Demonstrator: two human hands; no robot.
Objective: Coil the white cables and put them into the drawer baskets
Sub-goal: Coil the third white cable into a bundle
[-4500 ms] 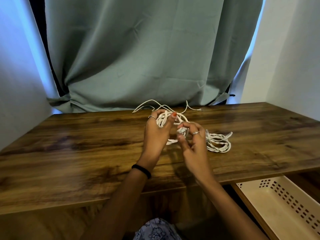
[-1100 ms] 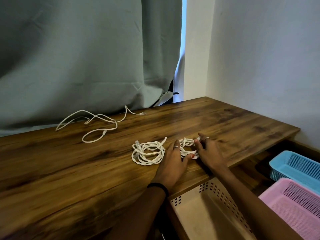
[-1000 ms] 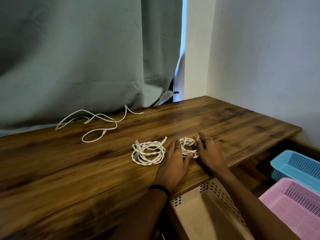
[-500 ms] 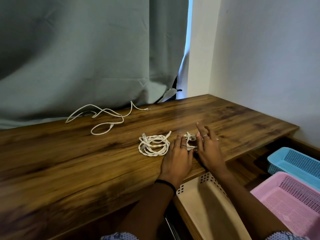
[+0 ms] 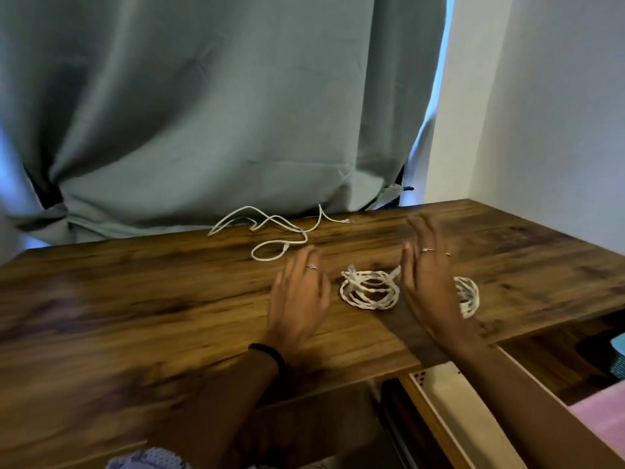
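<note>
Both the left hand [image 5: 297, 299] and right hand [image 5: 427, 282] hover flat-fingered, holding nothing; two coiled white cables [image 5: 370, 288] lie unsecured on the wooden desk [image 5: 135, 299], so a careless grab toward the cream perforated basket [image 5: 449, 401] may unravel them

Home room, likely study or bedroom corner. Wood-grain desk [image 5: 135, 299] set against grey-green curtain [image 5: 203, 113] with daylight at its edge, plain white walls [image 5: 558, 113] meeting at right. Plastic baskets [image 5: 439, 394] in open drawer under desk. White cables [image 5: 368, 289] on desktop.
</note>
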